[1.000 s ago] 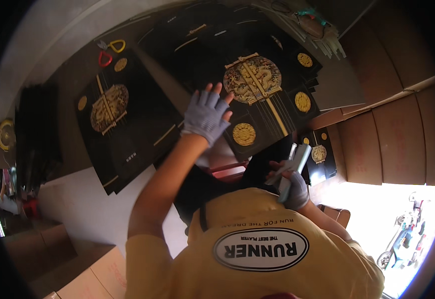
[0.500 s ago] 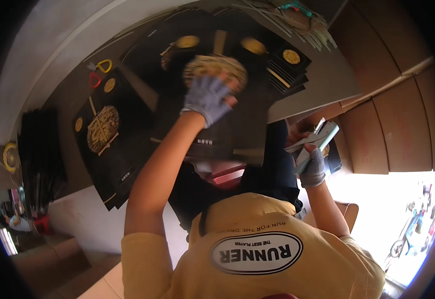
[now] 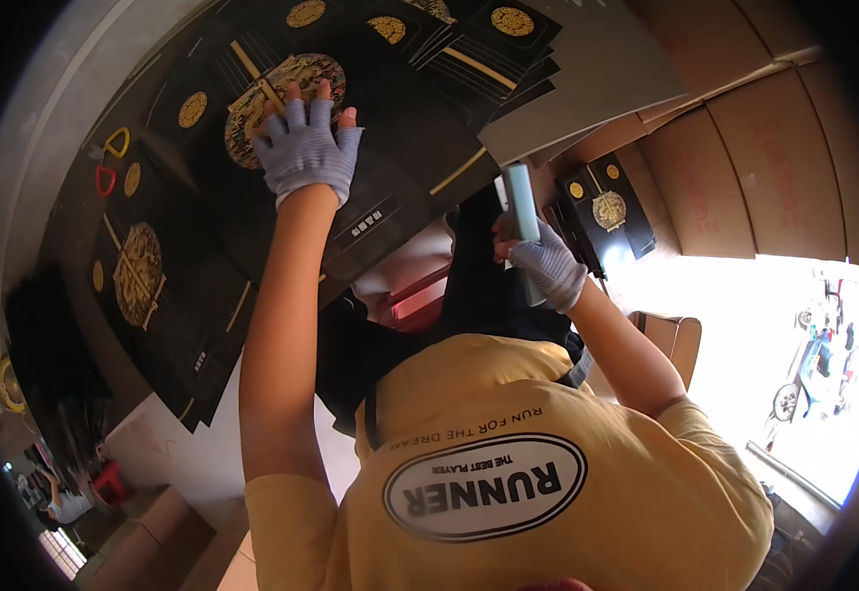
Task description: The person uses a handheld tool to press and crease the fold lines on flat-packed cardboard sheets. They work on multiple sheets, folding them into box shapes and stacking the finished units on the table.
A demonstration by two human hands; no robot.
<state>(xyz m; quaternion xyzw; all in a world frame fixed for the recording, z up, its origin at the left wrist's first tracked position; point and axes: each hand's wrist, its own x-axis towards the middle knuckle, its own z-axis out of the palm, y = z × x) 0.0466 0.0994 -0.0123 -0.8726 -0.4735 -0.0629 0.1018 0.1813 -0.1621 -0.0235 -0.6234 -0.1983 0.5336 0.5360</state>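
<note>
Black printed card (image 3: 390,148) lies on top of the stack, pressed flat under the left hand (image 3: 303,148), fingers spread. Right hand (image 3: 546,264) is closed around a pale blue tool (image 3: 522,202). Even palm pressure should prevent sliding.

Stacked brown cardboard cartons (image 3: 745,167) fill the far right of the workroom. Below them, harsh daylight pours through a wide doorway (image 3: 745,335), where a parked motorbike (image 3: 809,369) stands outside. A pale wall (image 3: 35,118) curves along the left, with dim floor (image 3: 183,463) near the lower left.
</note>
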